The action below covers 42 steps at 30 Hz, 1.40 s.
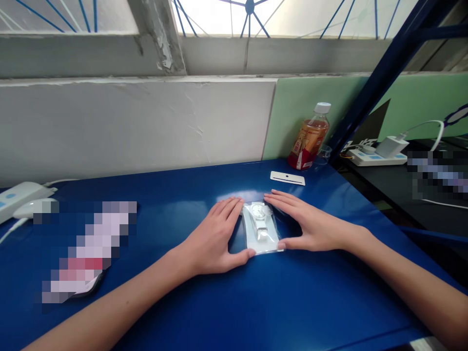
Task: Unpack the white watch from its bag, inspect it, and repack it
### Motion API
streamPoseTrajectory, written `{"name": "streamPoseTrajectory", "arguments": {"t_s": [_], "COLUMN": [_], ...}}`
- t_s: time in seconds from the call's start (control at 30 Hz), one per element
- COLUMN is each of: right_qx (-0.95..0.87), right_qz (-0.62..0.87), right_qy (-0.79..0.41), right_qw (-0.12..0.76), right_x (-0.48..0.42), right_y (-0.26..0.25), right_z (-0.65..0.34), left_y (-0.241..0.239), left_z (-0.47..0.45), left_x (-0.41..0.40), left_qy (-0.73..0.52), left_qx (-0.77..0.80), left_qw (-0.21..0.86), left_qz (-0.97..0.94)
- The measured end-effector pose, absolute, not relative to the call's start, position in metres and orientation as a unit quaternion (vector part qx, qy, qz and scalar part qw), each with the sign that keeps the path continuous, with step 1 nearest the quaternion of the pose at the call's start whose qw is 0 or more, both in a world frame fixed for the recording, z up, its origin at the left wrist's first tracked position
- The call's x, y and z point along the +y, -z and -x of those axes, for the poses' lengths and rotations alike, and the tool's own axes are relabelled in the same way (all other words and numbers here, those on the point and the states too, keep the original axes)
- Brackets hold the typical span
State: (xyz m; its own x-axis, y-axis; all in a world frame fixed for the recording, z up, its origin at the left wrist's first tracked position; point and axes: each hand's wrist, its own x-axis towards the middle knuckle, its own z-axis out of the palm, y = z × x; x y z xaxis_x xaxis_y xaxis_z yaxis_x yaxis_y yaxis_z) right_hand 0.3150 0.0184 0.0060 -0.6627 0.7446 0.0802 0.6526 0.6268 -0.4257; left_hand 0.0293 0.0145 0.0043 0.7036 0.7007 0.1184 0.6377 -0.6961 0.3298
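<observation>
A white wristwatch in a clear plastic pouch (260, 228) lies flat on the blue table (234, 302), in the middle of the head view. My left hand (214, 239) rests flat on the table at the pouch's left edge, fingers stretched out, thumb touching the near left corner. My right hand (305, 224) lies flat on the pouch's right edge, fingers extended and together, thumb at the near right corner. Neither hand grips anything.
A small white card (287, 178) lies beyond the pouch. A drink bottle with a white cap (309, 139) stands at the back right. A white power strip with a charger (378, 153) sits on the neighbouring dark desk. White devices (22, 197) lie at the far left.
</observation>
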Motion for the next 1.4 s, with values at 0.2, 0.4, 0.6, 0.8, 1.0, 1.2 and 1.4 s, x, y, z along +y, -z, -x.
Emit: {"name": "streamPoseTrajectory", "arguments": {"t_s": [0.2, 0.4, 0.6, 0.8, 1.0, 1.2, 1.4], "right_qx": [-0.887, -0.878, -0.875, -0.883, -0.895, -0.886, -0.885], "right_qz": [0.406, 0.411, 0.395, 0.384, 0.383, 0.404, 0.408], "right_qy": [-0.143, -0.116, -0.168, -0.161, -0.166, -0.162, -0.155], "right_qw": [0.165, 0.217, 0.223, 0.218, 0.157, 0.162, 0.16], "right_x": [0.02, 0.023, 0.02, 0.019, 0.021, 0.023, 0.024], "right_y": [-0.01, -0.01, -0.013, -0.013, -0.01, -0.009, -0.006], "right_z": [-0.313, -0.311, -0.309, -0.311, -0.315, -0.315, -0.318], "left_y": [-0.005, -0.001, 0.002, 0.004, 0.002, 0.004, 0.006], "left_z": [-0.03, -0.032, -0.031, -0.029, -0.03, -0.029, -0.026], "left_x": [0.012, 0.014, 0.015, 0.016, 0.017, 0.016, 0.02], "left_qy": [-0.126, -0.154, -0.163, -0.151, -0.129, -0.137, -0.156], "left_qx": [0.375, 0.413, 0.412, 0.397, 0.41, 0.422, 0.414], "left_qw": [0.123, 0.089, 0.08, 0.102, 0.096, 0.085, 0.128], "left_qz": [-0.91, -0.893, -0.893, -0.9, -0.898, -0.892, -0.887]}}
